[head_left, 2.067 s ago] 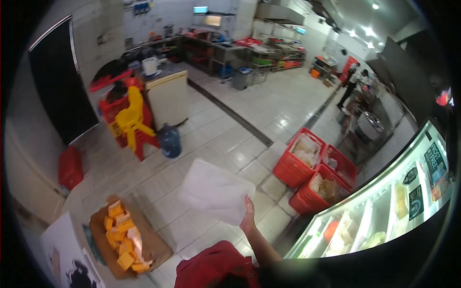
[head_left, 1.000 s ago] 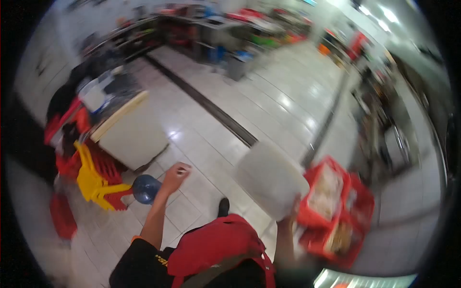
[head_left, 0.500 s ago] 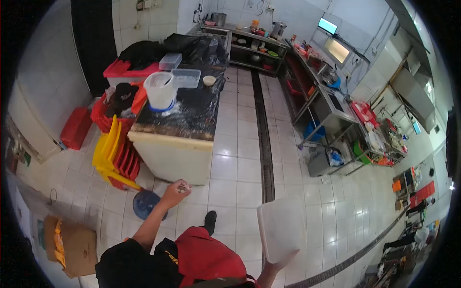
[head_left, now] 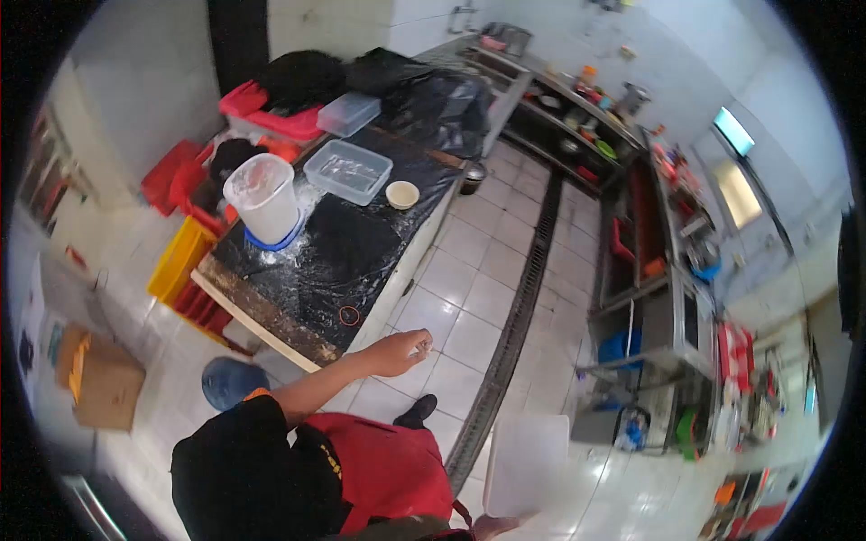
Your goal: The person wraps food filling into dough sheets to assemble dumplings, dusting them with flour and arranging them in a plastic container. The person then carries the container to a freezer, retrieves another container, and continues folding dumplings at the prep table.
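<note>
My left hand (head_left: 401, 353) is closed in front of the black-covered counter (head_left: 347, 243), with white residue on its fingers; whether it holds anything is hidden. Low at the right, my right hand (head_left: 498, 526) grips the lower edge of a flat white rectangular plastic lid (head_left: 528, 464). On the counter stand a tall white bucket (head_left: 262, 203) with powdery white marks around its blue base, a clear plastic box (head_left: 348, 171) and a small pale bowl (head_left: 402, 195). A reddish rubber band (head_left: 349, 316) lies near the counter's front edge.
Stacked yellow and red plastic stools (head_left: 185, 270) stand left of the counter, beside a blue water jug (head_left: 233, 383). A cardboard box (head_left: 106, 379) sits farther left. A drain channel (head_left: 510, 356) crosses the tiled floor; steel worktables (head_left: 663, 316) line the right.
My view has turned and come nearer the counter. My left hand has moved right across the view, still closed. The lid stays in my right hand, lower in view.
</note>
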The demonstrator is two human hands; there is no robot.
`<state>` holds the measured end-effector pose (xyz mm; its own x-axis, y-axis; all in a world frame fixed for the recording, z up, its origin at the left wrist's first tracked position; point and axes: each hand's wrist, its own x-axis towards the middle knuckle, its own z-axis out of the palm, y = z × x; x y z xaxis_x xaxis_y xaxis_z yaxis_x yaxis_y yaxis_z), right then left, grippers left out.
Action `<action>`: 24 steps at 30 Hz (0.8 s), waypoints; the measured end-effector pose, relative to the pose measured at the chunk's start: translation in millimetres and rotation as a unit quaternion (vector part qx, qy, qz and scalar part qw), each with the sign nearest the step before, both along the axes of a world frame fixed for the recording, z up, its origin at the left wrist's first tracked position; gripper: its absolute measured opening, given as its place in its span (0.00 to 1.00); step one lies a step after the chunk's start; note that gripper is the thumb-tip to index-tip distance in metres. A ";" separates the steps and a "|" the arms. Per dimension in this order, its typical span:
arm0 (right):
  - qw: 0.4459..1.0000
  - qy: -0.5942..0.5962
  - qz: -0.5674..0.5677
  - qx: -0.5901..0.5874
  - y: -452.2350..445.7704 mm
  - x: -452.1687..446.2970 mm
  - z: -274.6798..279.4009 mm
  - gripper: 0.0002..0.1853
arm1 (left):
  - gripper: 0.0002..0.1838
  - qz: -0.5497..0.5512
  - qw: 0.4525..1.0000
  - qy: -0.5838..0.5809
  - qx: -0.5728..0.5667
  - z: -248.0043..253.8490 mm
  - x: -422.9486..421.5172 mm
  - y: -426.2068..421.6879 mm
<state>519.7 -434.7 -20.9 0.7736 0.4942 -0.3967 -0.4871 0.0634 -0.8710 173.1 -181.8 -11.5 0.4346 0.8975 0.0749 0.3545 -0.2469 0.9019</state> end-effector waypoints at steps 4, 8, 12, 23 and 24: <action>0.990 -0.022 0.142 -0.008 131.2 91.9 -84.9 0.46 | 0.10 0.170 0.979 0.104 -0.042 -21.8 -6.8 46.3; 0.948 -0.076 0.307 0.019 314.2 46.6 -27.1 0.37 | 0.12 0.346 0.928 -0.024 -0.134 -42.9 -26.8 72.9; 0.883 -0.113 0.449 0.073 448.2 -33.4 -22.2 0.36 | 0.18 0.401 0.895 -0.185 -0.070 -40.3 -45.6 118.2; 0.809 0.046 0.578 0.096 699.1 -239.3 38.2 0.40 | 0.42 0.759 0.646 -0.013 -0.080 -70.7 -183.0 324.2; 0.790 0.037 0.602 0.112 731.5 -248.4 20.9 0.39 | 0.43 0.751 0.655 0.001 -0.084 -54.2 -186.2 326.7</action>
<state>271.3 296.8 0.0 -0.3310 0.9183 -0.2171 -0.3605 -0.3356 -0.8703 -13.1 144.9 -65.7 -0.9483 0.3074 -0.0788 0.0849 0.4848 0.8705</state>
